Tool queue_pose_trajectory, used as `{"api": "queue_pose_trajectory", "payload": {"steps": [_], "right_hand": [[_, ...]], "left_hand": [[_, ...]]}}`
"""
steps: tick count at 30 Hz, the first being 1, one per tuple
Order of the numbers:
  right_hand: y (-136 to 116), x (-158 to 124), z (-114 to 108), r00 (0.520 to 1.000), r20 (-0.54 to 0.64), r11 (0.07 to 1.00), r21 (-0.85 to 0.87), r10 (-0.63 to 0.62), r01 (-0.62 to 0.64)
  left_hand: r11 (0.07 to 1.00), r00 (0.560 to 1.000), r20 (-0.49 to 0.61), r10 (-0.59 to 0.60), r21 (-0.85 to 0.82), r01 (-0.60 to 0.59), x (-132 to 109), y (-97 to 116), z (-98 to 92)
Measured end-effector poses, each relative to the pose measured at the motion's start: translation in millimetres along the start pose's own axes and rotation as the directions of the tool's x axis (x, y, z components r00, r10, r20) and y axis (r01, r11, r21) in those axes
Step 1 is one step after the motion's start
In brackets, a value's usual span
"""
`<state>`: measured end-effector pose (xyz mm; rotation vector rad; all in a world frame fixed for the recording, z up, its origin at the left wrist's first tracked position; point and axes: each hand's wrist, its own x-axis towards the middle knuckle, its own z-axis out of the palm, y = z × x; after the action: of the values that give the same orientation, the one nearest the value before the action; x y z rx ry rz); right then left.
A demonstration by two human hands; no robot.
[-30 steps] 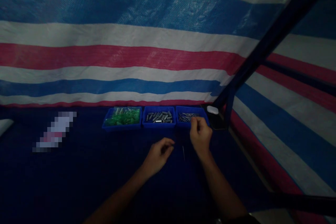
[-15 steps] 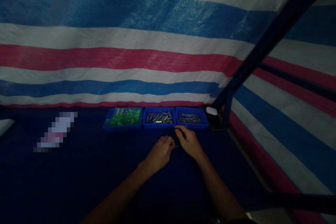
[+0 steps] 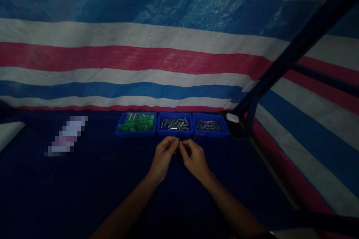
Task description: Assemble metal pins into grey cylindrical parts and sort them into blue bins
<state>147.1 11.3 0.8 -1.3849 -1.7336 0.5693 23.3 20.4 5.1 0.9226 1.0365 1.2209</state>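
My left hand and my right hand meet fingertip to fingertip over the dark blue table, just in front of the bins. Both are closed in a pinch. Whatever lies between the fingertips is too small and dark to make out. Beyond them, the middle blue bin holds several short grey metal cylinders. In the right blue bin lie several thin metal pins or screws. Green and clear plastic packets fill the left blue bin.
A dark flat object with a small white case sits right of the bins. A blurred-out sheet lies at left, and a white item at the far left. Striped tarpaulin and a dark frame post bound the table.
My right hand has moved from the bin edge towards my left hand, and their fingertips now meet. A thin metal piece seen by my left fingertips is now hidden. The view shifted slightly.
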Motion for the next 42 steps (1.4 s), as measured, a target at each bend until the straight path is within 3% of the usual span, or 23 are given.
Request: {"api": "queue_pose_trajectory", "payload": {"steps": [4,9,12,31,36,42], "right_hand": [[-2,1,-5,0.996,0.066,0.998,0.008,-0.055,0.054],[-7,1,-8,0.981,0.171,0.994,0.07,-0.089,0.078],[-9,-1,-8,0.976,0.189,0.991,0.093,-0.113,0.097],[-7,-2,-11,0.954,0.248,0.985,0.072,-0.167,0.154],[-10,-3,-11,0.961,0.254,0.986,0.145,-0.112,0.076],[-17,-3,-7,0.952,0.304,0.956,0.282,-0.016,-0.074]], "left_hand": [[0.999,1.0,-0.027,0.014,0.034,-0.013,0,5,-0.8],[0.975,0.994,0.0,-0.109,-0.196,0.107,2,7,-1.6],[0.963,0.991,-0.013,-0.134,-0.236,0.128,4,6,-0.8],[0.945,0.961,0.114,-0.253,-0.185,0.27,5,12,-7.9],[0.938,0.945,0.172,-0.279,-0.161,0.307,5,16,-13.4],[0.972,0.966,0.14,-0.217,-0.065,0.227,4,27,-17.2]]}}
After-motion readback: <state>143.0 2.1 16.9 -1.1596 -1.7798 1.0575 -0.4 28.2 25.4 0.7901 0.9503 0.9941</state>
